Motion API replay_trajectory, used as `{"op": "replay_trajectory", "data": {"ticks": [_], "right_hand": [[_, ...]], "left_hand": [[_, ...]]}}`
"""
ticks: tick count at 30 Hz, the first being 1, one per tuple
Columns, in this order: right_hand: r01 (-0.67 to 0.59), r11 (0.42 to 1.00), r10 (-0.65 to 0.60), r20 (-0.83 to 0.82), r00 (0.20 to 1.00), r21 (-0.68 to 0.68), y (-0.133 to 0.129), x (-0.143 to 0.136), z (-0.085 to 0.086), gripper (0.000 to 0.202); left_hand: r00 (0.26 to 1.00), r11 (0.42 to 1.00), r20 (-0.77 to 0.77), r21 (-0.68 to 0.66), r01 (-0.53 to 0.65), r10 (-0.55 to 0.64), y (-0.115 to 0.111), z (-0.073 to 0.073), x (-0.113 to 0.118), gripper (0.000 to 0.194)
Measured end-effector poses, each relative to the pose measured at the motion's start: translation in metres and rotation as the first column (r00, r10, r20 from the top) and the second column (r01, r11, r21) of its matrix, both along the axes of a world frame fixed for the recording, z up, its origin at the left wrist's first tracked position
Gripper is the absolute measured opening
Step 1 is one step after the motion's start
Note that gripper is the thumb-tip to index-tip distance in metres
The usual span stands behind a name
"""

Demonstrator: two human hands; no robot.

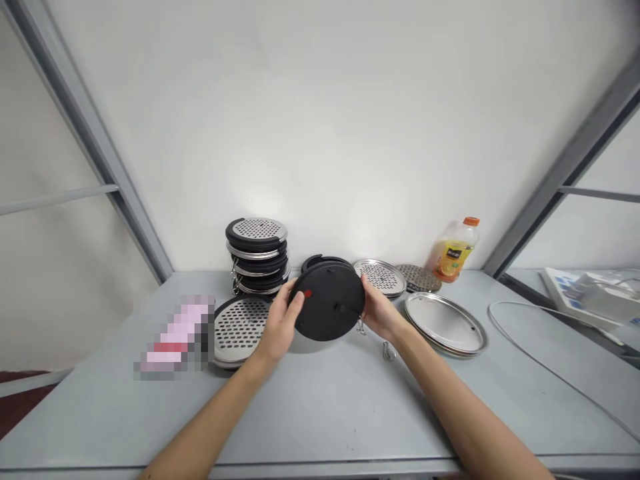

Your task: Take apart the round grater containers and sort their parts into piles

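Both hands hold a black round disc [327, 310] above the table, its flat face tilted toward me. A red spot shows near its left edge, and a short dark rod or slot sits right of its middle. My left hand [281, 323] grips the left rim, thumb on the face beside the red spot. Around the right rim closes my right hand [380, 310]; a small metal chain [361, 327] hangs by its fingers. Behind the disc lies another black ring-shaped part [325, 259], partly hidden. Just left rests a large perforated metal disc [243, 330], partly covered by my left hand.
A stack of perforated, black-rimmed discs [257, 257] stands back left. Further right are a perforated plate [383, 277], darker perforated discs [420, 277], shiny round plates [445, 323], a juice bottle [455, 253], a metal clip [389, 352] and a white cable [535, 360]. A pixelated item [177, 337] lies left.
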State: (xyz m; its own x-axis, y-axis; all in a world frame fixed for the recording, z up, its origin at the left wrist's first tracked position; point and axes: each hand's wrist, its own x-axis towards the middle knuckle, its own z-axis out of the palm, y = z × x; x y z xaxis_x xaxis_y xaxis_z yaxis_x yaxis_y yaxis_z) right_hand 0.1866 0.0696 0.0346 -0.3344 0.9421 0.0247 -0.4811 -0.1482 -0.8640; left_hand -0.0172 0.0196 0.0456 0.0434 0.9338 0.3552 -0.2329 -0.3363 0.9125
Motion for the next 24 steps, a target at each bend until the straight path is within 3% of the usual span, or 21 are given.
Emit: {"op": "replay_trajectory", "data": {"ticks": [3, 6, 11, 17, 19, 21, 23, 24], "right_hand": [[-0.001, 1.000, 0.002, 0.022, 1.000, -0.025, -0.001, 0.002, 0.001, 0.037], [0.053, 0.998, -0.051, 0.033, 0.998, -0.047, 0.000, 0.003, 0.003, 0.038], [0.141, 0.990, -0.142, 0.041, 0.989, 0.029, 0.001, 0.004, 0.008, 0.039], [0.227, 0.968, -0.231, 0.029, 0.972, 0.106, 0.001, 0.010, 0.015, 0.042], [0.338, 0.939, -0.339, -0.008, 0.941, 0.060, 0.006, 0.022, 0.017, 0.038], [0.490, 0.871, -0.490, -0.052, 0.870, -0.026, 0.012, 0.039, 0.019, 0.032], [0.581, 0.812, -0.583, -0.104, 0.806, -0.055, 0.020, 0.055, 0.019, 0.029], [0.598, 0.800, -0.598, -0.129, 0.791, -0.045, 0.023, 0.062, 0.018, 0.029]], "left_hand": [[0.987, 0.996, -0.137, 0.035, -0.079, 0.083, 0.000, 0.002, 0.000, 0.042], [0.979, 0.995, -0.179, 0.051, -0.086, 0.093, 0.000, 0.004, -0.001, 0.033], [0.985, 0.993, -0.150, 0.098, -0.066, 0.080, -0.004, 0.006, 0.002, 0.029], [0.982, 0.971, -0.038, 0.161, -0.175, 0.184, -0.015, 0.006, 0.008, 0.031], [0.975, 0.964, 0.026, 0.144, -0.222, 0.221, -0.017, 0.009, 0.005, 0.033], [0.966, 0.958, 0.080, 0.133, -0.255, 0.246, -0.018, 0.012, -0.001, 0.036], [0.950, 0.931, 0.005, 0.196, -0.307, 0.312, -0.019, 0.010, -0.007, 0.036], [0.928, 0.900, -0.085, 0.290, -0.326, 0.364, -0.019, 0.008, -0.008, 0.035]]}}
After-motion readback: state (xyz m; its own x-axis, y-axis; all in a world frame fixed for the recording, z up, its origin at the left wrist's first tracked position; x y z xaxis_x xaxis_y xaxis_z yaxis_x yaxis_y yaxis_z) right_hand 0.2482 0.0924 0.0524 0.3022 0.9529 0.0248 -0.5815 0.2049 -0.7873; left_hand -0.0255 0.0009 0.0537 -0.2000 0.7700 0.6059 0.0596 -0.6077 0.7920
